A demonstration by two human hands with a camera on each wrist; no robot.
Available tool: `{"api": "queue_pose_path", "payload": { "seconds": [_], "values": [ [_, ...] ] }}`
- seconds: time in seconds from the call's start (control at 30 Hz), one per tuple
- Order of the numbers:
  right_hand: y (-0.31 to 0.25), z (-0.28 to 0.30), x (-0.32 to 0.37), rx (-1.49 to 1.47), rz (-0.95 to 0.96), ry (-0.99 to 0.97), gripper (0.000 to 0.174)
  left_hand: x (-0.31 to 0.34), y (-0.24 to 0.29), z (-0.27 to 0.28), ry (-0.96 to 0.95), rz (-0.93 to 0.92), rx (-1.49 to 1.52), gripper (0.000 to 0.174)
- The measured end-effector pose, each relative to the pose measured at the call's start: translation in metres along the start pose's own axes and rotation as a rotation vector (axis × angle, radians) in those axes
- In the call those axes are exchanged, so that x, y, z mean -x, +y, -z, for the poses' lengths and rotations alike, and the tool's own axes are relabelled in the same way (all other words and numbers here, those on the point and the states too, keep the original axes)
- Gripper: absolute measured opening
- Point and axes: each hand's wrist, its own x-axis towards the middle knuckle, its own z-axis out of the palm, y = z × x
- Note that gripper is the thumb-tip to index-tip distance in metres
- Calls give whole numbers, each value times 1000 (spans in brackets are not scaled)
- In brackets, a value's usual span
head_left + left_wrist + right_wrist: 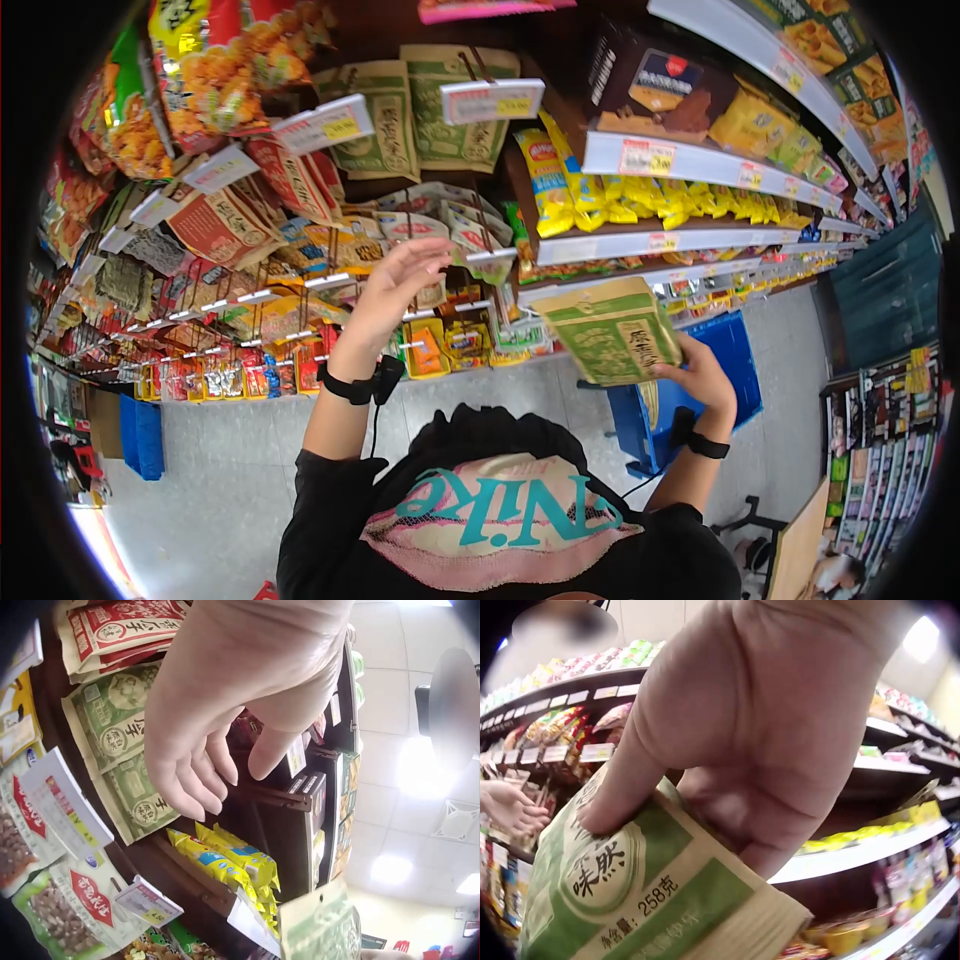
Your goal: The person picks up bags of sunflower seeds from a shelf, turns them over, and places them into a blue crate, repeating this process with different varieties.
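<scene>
My right hand (703, 378) grips a green and cream snack bag (612, 335) by its edge. In the right wrist view the thumb of that hand (742, 727) lies on the front of the bag (622, 877), the other fingers behind it. My left hand (402, 285) is raised before the shelf, fingers loosely bent and holding nothing. Similar green bags (462, 110) hang on hooks beyond it. In the left wrist view this hand (232, 712) overlaps the hanging green bags (112, 720); whether it touches them I cannot tell.
Shelves with yellow packets (640, 200) and a dark box (660, 85) run along the right. Price tags (492, 101) stick out at the hook ends. A blue basket (725, 370) stands below my right hand. Red snack bags (225, 225) hang at the left.
</scene>
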Motion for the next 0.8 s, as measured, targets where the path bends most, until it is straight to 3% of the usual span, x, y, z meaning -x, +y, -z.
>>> {"api": "queue_pose_path", "payload": {
  "seconds": [0.13, 0.23, 0.33, 0.4, 0.53, 0.63, 0.8],
  "values": [
    [54, 44, 47, 180, -309, 84, 36, -4, -10, -29, 51, 34, 12, 32],
    [141, 68, 73, 242, -405, 135, 40, -7, -18, -54, 97, 85, 30, 32],
    [231, 72, 83, 458, -656, 231, 48, -11, -28, -82, 150, 116, 32, 29],
    [296, 56, 91, 703, -638, 310, 47, -12, -33, -102, 165, 135, 20, 30],
    [436, 24, 102, 537, -673, 239, 50, -10, -37, -139, 212, 203, -16, 32],
    [474, 1, 95, 317, -847, 145, 55, -7, -42, -162, 251, 219, -44, 32],
    [500, -29, 70, 406, -854, -43, 45, 4, -46, -188, 331, 239, -33, 32]
  ]
}}
